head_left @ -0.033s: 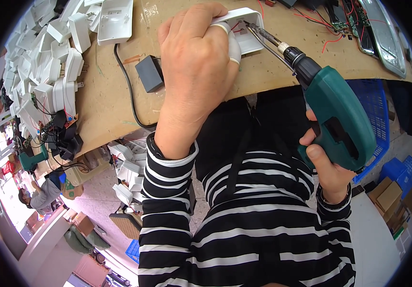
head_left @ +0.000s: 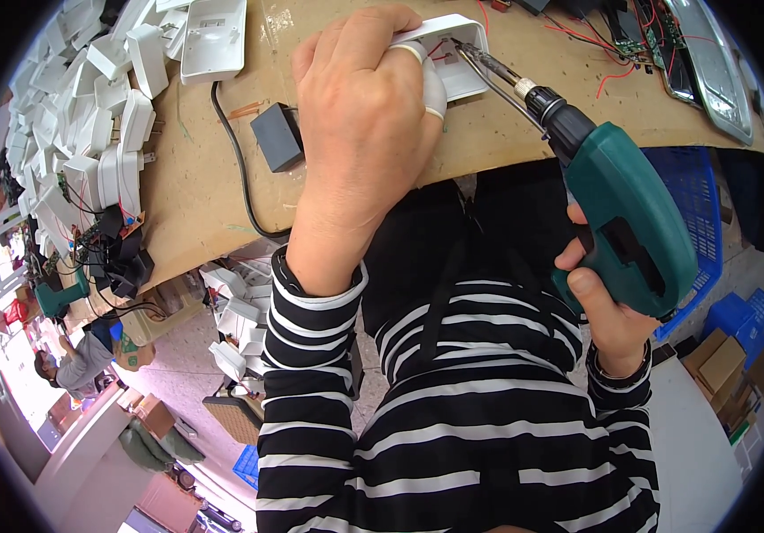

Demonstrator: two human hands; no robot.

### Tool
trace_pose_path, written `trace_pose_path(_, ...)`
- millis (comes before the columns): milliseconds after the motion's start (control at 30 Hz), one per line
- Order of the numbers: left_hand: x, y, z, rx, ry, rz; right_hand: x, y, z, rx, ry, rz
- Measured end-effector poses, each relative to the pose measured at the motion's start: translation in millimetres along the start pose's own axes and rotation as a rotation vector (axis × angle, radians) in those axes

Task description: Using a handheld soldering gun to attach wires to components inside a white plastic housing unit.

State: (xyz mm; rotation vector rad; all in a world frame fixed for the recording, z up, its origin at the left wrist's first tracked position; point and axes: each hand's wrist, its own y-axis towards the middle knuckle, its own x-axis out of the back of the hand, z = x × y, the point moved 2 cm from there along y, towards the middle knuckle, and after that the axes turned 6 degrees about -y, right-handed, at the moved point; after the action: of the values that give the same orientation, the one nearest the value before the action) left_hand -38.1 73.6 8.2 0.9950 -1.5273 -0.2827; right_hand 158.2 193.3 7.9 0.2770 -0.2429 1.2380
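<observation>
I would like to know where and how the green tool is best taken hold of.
Probably best at the near end of the green tool's thick body, coming from the person's own side, where the right hand wraps it. That end is broad; the opposite end narrows to a slim metal tip, which points into the white case and would be a poor grip.

The left hand [head_left: 364, 115] arches past the desk's [head_left: 195, 182] near edge, fingertips [head_left: 408, 18] partly hidden, perhaps pinching; the right hand [head_left: 611, 311] clenches short of that edge.
</observation>
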Motion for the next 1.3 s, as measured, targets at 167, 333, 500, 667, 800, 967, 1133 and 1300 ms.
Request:
trace_pose_path(167,1,0,0,0.005,0.010,0.014,-1,1,0,0.010,-0.021,0.012)
trace_pose_path(333,-1,0,0,0.003,-0.002,-0.001,0,3,-2,0.056,-0.112,0.037)
trace_pose_path(500,-13,0,9,-0.010,0.024,0.047,-3,2,-1,0.007,-0.051,0.012)
trace_pose_path(667,-33,-1,26,-0.372,-0.522,-0.591,-4,2,0,-0.002,-0.009,-0.007)
trace_pose_path(800,-36,1,26,-0.387,-0.542,-0.612,-4,-1,-3,-0.028,0.019,-0.019)
trace_pose_path(967,-35,1,26,-0.365,-0.588,-0.615,-3,-5,-3,-0.014,0.022,-0.007)
trace_pose_path(1133,-28,0,27,-0.318,-0.715,-0.585,-4,-10,-6,0.020,0.054,0.021)
trace_pose_path(1300,8,9,2,0.130,-0.171,0.031,0,-14,-7,0.073,0.124,-0.070)
